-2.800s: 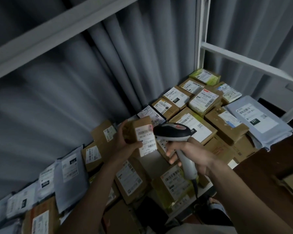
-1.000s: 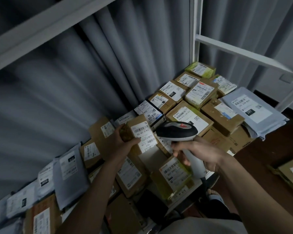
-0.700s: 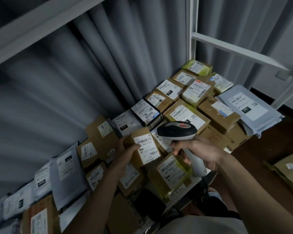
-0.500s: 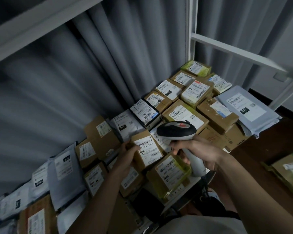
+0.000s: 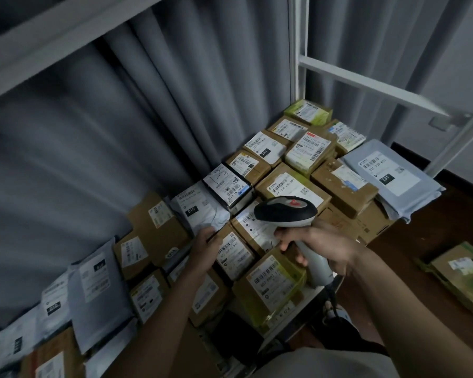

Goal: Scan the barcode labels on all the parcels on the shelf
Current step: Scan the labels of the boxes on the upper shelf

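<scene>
Many labelled parcels crowd the shelf: brown boxes, grey mailers and a few yellow-green ones. A small brown box [image 5: 231, 253] with a white barcode label lies flat among them. My left hand [image 5: 202, 249] rests beside it, empty, fingertips touching the corner of a grey mailer marked 010 [image 5: 200, 211]. My right hand [image 5: 322, 245] grips the handle of a black and grey barcode scanner [image 5: 284, 214]. Its head hovers over a white-labelled box just right of the small one.
A white shelf upright [image 5: 294, 50] and a crossbar [image 5: 366, 83] stand at the back right, before a grey curtain. A big grey mailer marked 231 [image 5: 388, 173] overhangs the right end. Another parcel [image 5: 459, 271] lies on the dark floor at right.
My left hand has lowered the small brown box onto the pile and let go of it. The fingers have moved up to the grey 010 mailer. The scanner stayed nearly still.
</scene>
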